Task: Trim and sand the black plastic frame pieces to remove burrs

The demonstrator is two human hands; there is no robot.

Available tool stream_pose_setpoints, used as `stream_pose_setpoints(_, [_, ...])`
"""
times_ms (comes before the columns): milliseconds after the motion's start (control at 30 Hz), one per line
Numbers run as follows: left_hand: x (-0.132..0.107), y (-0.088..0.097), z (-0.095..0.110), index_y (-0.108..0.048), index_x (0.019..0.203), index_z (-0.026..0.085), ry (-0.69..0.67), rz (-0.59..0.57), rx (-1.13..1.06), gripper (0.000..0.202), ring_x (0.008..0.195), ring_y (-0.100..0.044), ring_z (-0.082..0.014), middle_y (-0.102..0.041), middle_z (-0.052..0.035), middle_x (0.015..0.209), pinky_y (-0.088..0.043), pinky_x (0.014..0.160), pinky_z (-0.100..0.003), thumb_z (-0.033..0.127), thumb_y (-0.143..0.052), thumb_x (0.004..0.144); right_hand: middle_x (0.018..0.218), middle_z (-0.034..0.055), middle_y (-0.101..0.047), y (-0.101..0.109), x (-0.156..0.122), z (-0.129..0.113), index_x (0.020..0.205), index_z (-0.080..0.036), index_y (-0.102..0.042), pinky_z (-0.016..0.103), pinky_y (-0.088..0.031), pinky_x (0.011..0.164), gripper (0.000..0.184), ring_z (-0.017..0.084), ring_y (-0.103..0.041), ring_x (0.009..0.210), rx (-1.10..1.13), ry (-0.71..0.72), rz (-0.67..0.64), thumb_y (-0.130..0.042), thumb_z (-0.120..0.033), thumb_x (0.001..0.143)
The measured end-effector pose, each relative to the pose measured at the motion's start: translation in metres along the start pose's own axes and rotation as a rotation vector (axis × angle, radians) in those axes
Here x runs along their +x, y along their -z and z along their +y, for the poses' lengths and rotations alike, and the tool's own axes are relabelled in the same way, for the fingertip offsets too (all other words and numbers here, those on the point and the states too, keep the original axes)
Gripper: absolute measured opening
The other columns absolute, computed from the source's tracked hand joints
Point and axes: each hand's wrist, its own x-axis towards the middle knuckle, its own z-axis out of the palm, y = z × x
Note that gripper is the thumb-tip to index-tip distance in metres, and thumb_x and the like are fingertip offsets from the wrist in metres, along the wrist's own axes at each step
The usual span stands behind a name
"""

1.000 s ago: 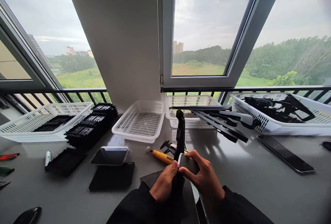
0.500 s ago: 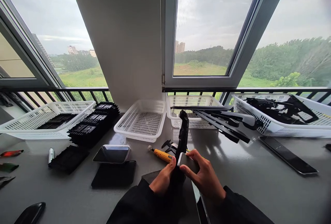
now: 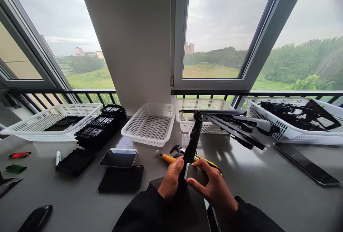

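Observation:
My left hand (image 3: 170, 179) is wrapped around the lower end of a long black plastic part (image 3: 194, 140) that stands nearly upright and leans to the right. My right hand (image 3: 214, 188) pinches a small dark glossy panel with a light edge (image 3: 195, 173) against that part. Both hands are low in the middle, above a dark mat (image 3: 158, 183) on the grey table (image 3: 268, 189). Just behind them lie a yellow screwdriver (image 3: 166, 157) and a black caliper-like tool (image 3: 176, 150).
Several white mesh baskets line the window: one (image 3: 50, 122) holding black trays, one (image 3: 148, 123) bare, one (image 3: 193, 106) under long black strips (image 3: 230, 126), one (image 3: 294, 121) with black frames. Stacked black trays (image 3: 100, 126), two dark panels (image 3: 119, 167) and a long black strip (image 3: 305, 164) lie about.
The long black part has tilted further to the right. My hands have shifted slightly, with the small panel still held against it. The view has panned a little.

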Motion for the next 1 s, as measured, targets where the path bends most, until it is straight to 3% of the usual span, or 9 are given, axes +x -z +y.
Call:
stream_pose_setpoints(300, [-0.002, -0.005, -0.005, -0.071, 0.112, 0.012, -0.061, 0.002, 0.107, 0.067, 0.101, -0.064, -0.0289, -0.073, -0.011, 0.106, -0.048, 0.089, -0.038, 0.075, -0.054, 0.096, 0.085, 0.0025, -0.077, -0.003, -0.001, -0.003, 0.103, -0.025, -0.064, 0.03, -0.057, 0.063, 0.038, 0.023, -0.074, 0.069, -0.052, -0.014, 0.025, -0.072, -0.06, 0.091])
stream_pose_setpoints(533, [-0.002, -0.003, -0.007, -0.07, 0.122, 0.012, -0.099, 0.013, 0.07, 0.062, 0.112, -0.064, -0.0316, -0.073, -0.0131, 0.115, -0.045, 0.101, -0.04, 0.068, -0.057, 0.098, 0.078, -0.001, -0.072, 0.01, 0.01, 0.005, 0.096, -0.025, -0.058, 0.028, -0.055, 0.063, 0.033, 0.019, -0.07, 0.065, -0.073, -0.082, 0.108, -0.07, -0.056, 0.092])
stream_pose_setpoints(767, [-0.004, -0.001, -0.01, -0.074, 0.116, 0.012, -0.054, 0.042, 0.036, 0.067, 0.093, -0.062, -0.0256, -0.071, -0.0069, 0.093, -0.046, 0.09, -0.037, 0.074, -0.056, 0.095, 0.075, -0.0021, -0.068, 0.005, 0.005, 0.007, 0.099, -0.024, -0.056, 0.027, -0.05, 0.058, 0.03, 0.017, -0.064, 0.062, 0.01, -0.082, 0.069, -0.069, -0.051, 0.092])
stream_pose_setpoints(1000, [-0.005, -0.001, -0.008, -0.076, 0.114, 0.014, 0.057, 0.076, 0.01, 0.073, 0.089, -0.06, -0.0241, -0.07, -0.0051, 0.089, -0.045, 0.088, -0.037, 0.08, -0.057, 0.09, 0.075, -0.0023, -0.067, 0.001, -0.001, 0.011, 0.102, -0.025, -0.055, 0.028, -0.05, 0.06, 0.031, 0.018, -0.063, 0.062, 0.037, -0.111, 0.081, -0.068, -0.052, 0.092])
